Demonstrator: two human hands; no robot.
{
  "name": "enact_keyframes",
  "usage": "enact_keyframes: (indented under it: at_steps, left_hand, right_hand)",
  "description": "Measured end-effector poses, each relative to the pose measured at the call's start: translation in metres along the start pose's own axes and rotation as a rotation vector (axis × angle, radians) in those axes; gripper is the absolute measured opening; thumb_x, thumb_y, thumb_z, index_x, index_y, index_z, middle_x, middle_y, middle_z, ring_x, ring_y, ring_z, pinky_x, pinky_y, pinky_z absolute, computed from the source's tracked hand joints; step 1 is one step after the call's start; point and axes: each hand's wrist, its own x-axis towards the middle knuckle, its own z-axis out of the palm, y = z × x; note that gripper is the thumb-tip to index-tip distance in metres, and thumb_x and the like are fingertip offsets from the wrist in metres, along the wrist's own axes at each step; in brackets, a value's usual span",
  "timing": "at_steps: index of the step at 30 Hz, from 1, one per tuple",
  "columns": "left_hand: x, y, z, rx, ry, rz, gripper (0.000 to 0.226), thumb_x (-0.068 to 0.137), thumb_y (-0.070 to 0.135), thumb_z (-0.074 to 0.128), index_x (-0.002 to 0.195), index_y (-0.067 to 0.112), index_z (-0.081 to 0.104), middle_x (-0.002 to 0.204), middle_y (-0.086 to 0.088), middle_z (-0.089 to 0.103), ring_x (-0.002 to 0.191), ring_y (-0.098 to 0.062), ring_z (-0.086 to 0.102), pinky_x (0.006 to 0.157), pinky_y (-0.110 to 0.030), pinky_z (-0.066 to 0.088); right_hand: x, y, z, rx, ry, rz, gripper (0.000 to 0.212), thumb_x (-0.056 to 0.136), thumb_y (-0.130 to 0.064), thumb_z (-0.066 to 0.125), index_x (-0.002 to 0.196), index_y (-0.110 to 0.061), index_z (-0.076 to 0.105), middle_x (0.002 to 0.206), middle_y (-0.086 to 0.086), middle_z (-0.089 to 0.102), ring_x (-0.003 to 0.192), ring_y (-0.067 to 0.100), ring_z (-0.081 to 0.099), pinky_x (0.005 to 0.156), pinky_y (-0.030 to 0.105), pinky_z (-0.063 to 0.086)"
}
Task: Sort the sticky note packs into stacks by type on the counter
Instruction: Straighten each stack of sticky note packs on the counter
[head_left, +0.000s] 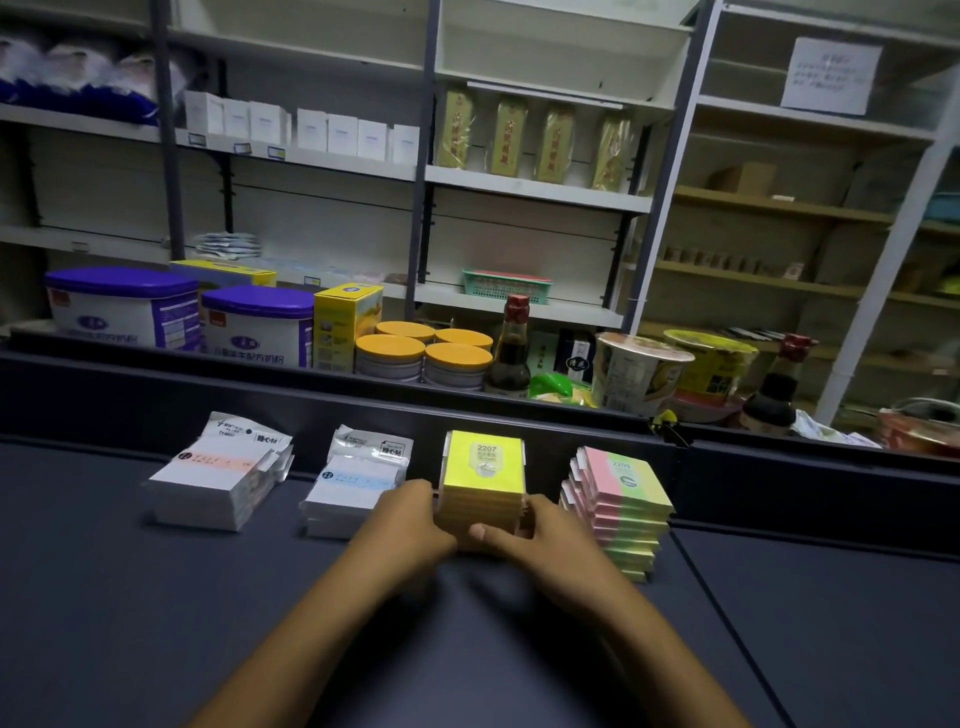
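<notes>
- Squaring-up looks to be the step in hand: the left hand (410, 519) and the right hand (540, 530) press in from nine and three o'clock on the stack of plain yellow sticky note packs (482, 486), fingers curled against its sides, grasping it between them.
- That yellow stack stands on the dark flat bench (156, 623) at twelve o'clock from the person, hard up by the raised back ledge.
- Four stacks sit in a row, one per type by the look of it: a white stack with a peach band (210, 486) at ten o'clock, a white stack with a pale blue band (353, 486) just beside the left hand, the yellow one, and a pink-and-green stack (623, 512) at two o'clock, just beside the right hand.
- No loose packs show on the bench, so I'd judge the sorting close to finished.
- Next move, I'd say, calls for letting go gently so the tall stack stays straight; the pink-and-green one stands close enough to be knocked.
</notes>
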Motion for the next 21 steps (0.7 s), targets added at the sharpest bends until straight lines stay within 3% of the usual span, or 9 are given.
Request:
enact_keyframes:
  at_steps: [3,5,7,10,15,18,21]
  left_hand:
    - [-0.006,0.010,-0.007,0.130,0.305,0.078,0.045,0.080,0.005,0.056,0.125,0.013,0.056,0.115,-0.007,0.066,0.107,-0.026,0.062,0.089,-0.034,0.051]
    - [-0.016,0.021,-0.010,0.042,0.533,0.264,0.052,0.080,-0.005,0.056,0.129,0.012,0.058,0.116,-0.004,0.066,0.106,-0.021,0.061,0.088,-0.032,0.050]
    - [-0.024,0.030,-0.008,-0.024,0.623,0.455,0.050,0.077,-0.010,0.055,0.120,0.014,0.063,0.111,-0.001,0.066,0.097,-0.012,0.059,0.083,-0.028,0.051]
    - [-0.026,0.037,0.004,-0.032,0.584,0.614,0.042,0.077,-0.006,0.053,0.111,0.016,0.066,0.104,0.003,0.064,0.093,-0.011,0.061,0.079,-0.031,0.054]
    - [-0.029,0.064,0.024,-0.020,0.507,0.712,0.033,0.082,0.007,0.050,0.107,0.019,0.067,0.102,0.007,0.063,0.092,-0.010,0.061,0.081,-0.027,0.050]
    - [-0.026,0.089,0.042,-0.004,0.461,0.650,0.026,0.087,0.011,0.053,0.109,0.018,0.066,0.103,0.005,0.064,0.094,-0.011,0.061,0.084,-0.031,0.052]
    - [-0.024,0.116,0.064,0.059,0.330,0.413,0.026,0.093,0.026,0.051,0.114,0.015,0.064,0.109,-0.002,0.063,0.101,-0.019,0.060,0.088,-0.038,0.050]
  right_hand:
    - [-0.008,-0.010,-0.009,-0.131,0.089,-0.053,0.067,0.087,-0.059,0.062,0.136,-0.015,0.052,0.128,0.001,0.063,0.117,0.016,0.059,0.099,0.028,0.047]
    - [-0.013,-0.014,-0.017,-0.175,0.232,-0.123,0.061,0.091,-0.059,0.056,0.134,-0.015,0.054,0.122,0.002,0.064,0.113,0.018,0.059,0.096,0.031,0.048]
    - [-0.015,-0.015,-0.025,-0.149,0.367,-0.213,0.041,0.094,-0.054,0.055,0.118,-0.021,0.060,0.107,-0.002,0.066,0.100,0.015,0.062,0.088,0.034,0.053]
    - [-0.016,-0.008,-0.032,-0.170,0.464,-0.270,0.026,0.096,-0.044,0.057,0.109,-0.022,0.059,0.104,-0.004,0.063,0.097,0.013,0.059,0.083,0.033,0.053]
    - [-0.022,0.020,-0.065,-0.243,0.473,-0.289,0.025,0.095,-0.040,0.057,0.112,-0.021,0.059,0.111,-0.005,0.060,0.104,0.012,0.054,0.086,0.029,0.047]
    - [-0.021,0.047,-0.093,-0.232,0.464,-0.230,0.025,0.094,-0.039,0.059,0.112,-0.021,0.058,0.112,-0.004,0.058,0.107,0.014,0.054,0.089,0.031,0.047]
    - [-0.016,0.069,-0.117,-0.174,0.438,-0.154,0.032,0.093,-0.039,0.063,0.116,-0.017,0.058,0.114,-0.001,0.056,0.111,0.017,0.055,0.093,0.032,0.047]
